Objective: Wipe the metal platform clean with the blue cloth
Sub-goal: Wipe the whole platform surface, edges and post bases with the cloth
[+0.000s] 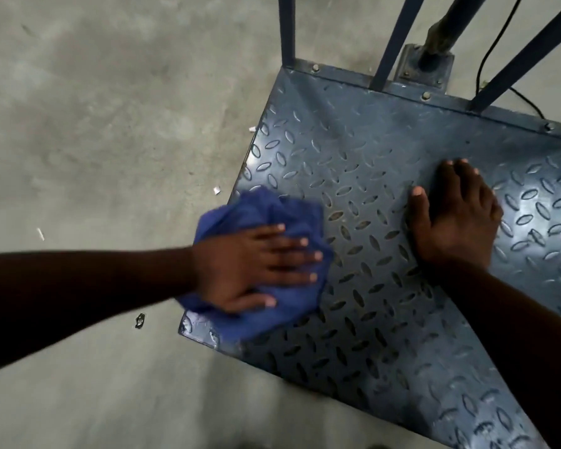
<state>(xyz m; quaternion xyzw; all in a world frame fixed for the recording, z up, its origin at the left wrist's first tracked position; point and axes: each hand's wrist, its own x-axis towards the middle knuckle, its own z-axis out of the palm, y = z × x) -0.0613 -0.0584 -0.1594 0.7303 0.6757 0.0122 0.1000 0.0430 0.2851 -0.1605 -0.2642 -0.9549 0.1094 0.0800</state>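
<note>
The left hand point(250, 267) lies flat with straight fingers on the bunched blue cloth point(263, 215), pressing it on the near-left corner of the metal platform point(353, 150). The right hand point(457, 218) rests open and flat on the plate, holding nothing. Most unwiped surface lies beyond and to the right of the cloth, toward the 3 upright bars point(392, 40).

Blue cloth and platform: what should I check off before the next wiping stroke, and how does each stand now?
1. Blue cloth under left hand, fingers flat on it: ok.
2. Cloth on metal platform, at its left edge: ok.
3. Right hand flat on platform, apart from cloth: ok.
4. Platform between the hands free of objects: ok.
5. Platform already clean: cannot tell.
</note>
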